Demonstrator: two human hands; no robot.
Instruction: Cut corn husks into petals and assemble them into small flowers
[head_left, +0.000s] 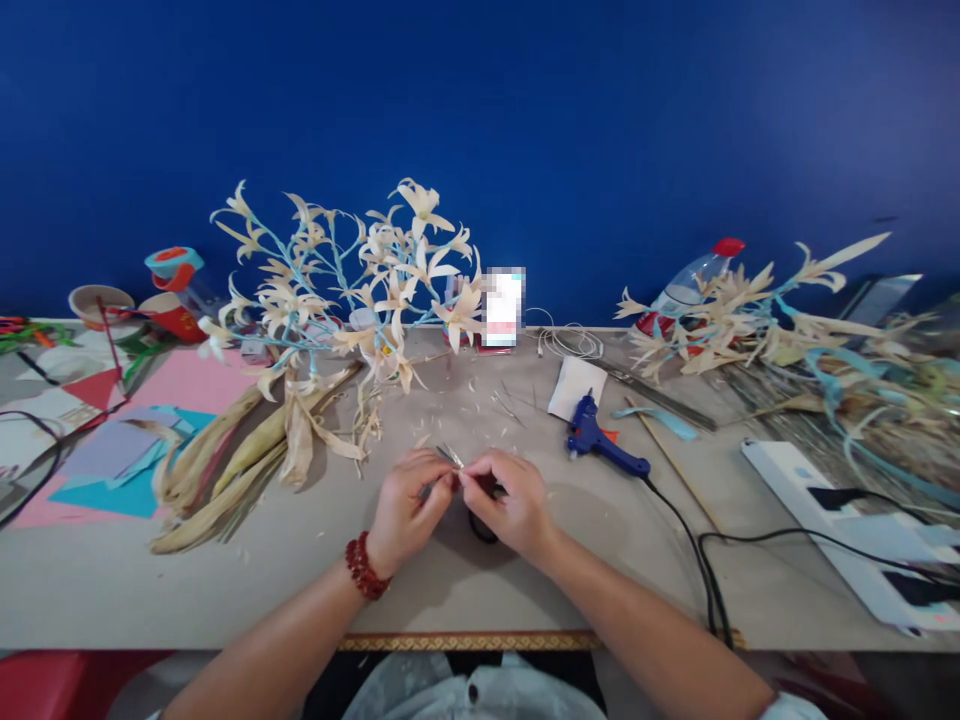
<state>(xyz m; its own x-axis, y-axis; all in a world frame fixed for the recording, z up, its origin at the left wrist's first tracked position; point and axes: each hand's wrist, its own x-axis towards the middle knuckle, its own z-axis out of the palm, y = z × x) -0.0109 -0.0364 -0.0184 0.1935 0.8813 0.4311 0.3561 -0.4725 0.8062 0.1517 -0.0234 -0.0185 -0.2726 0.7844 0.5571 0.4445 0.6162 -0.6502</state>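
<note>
My left hand [409, 505], with a red bead bracelet [365, 567] at its wrist, meets my right hand [517, 500] over the middle of the table. Both are closed in a pinch, fingertips nearly touching. What they pinch is too small to make out. A pair of scissors [484, 527] shows in part: a dark handle loop below my right hand and thin blades just beyond the fingertips. Whether it lies on the table or is held, I cannot tell. Dried corn husks [240, 460] lie left of my left hand. Right of my right hand is a blue glue gun [604, 437].
Pale husk flowers [360, 270] on blue stems stand at the back left, with more flowers [750, 310] at the right. A white power strip [817, 500] with black cords lies right. Coloured paper [195, 385] is at left; a lit phone [501, 310] stands by the wall.
</note>
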